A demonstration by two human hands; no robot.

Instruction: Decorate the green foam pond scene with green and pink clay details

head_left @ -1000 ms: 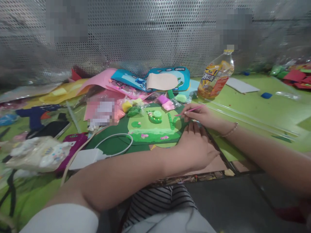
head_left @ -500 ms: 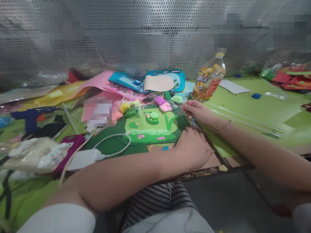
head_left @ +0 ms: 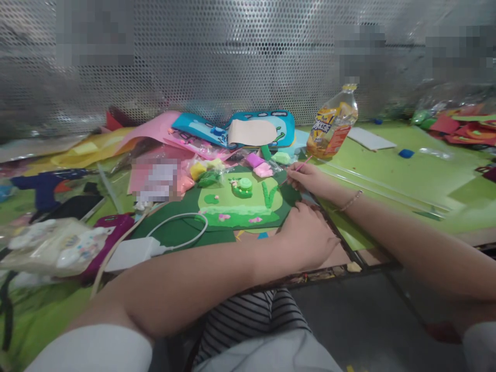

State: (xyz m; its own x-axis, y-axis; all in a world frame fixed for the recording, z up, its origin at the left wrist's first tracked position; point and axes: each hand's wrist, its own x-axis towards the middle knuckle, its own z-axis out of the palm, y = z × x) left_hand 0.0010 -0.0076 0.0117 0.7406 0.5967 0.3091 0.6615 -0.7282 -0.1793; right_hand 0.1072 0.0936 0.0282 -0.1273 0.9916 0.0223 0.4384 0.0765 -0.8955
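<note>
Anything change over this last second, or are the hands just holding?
Barely. The right hand has tilted its pink stick slightly steeper, tip still at the right edge of the green craft board. Nothing picked up or released. The left hand still rests on its near corner; the bottle stays put.

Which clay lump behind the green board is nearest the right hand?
The pale green lump, just beyond the right hand with its pink stick; the pink lump and yellow lump lie farther left.
</note>
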